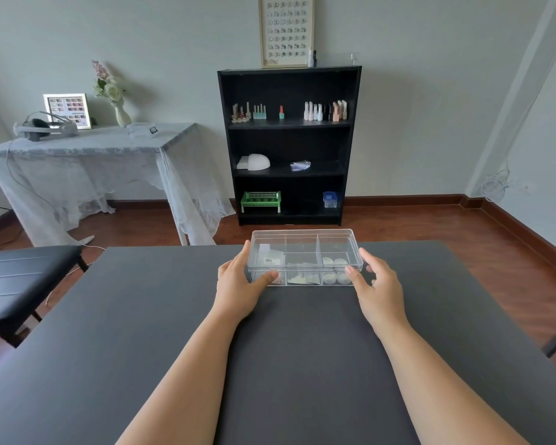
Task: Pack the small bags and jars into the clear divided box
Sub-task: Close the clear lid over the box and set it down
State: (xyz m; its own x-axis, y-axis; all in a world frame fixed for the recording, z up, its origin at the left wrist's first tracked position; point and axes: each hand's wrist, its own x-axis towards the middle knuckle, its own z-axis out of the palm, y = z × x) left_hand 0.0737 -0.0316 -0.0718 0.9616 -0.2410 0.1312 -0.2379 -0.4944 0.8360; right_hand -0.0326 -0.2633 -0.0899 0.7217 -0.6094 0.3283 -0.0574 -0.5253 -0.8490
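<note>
Clear divided box (pixel 305 248) sits at the far middle of the dark bench (pixel 174 316), near its back edge. Both hands flank it: left hand (pixel 238 284) at the left end, right hand (pixel 377 284) at the right end.

Fingers of the left hand (pixel 243 252) lie along the left wall, thumb pressed on the front face; this looks like a hold on the box. Right thumb touches the front right corner, but the right fingers (pixel 368 256) are spread and their contact with the wall cannot be told.

Handling, judged: thin rigid plastic, light even when loaded, smooth and likely slippery. Best taken at the two short ends and kept level so nothing shifts.

Contents: left compartments hold small bags (pixel 272 256), one with a printed label. Middle front cell holds a pale bag, contents unclear. Right compartments hold four small round jars (pixel 334 269). Whether a lid is on cannot be told.

Nothing loose shows on the bench; packing looks done.
</note>
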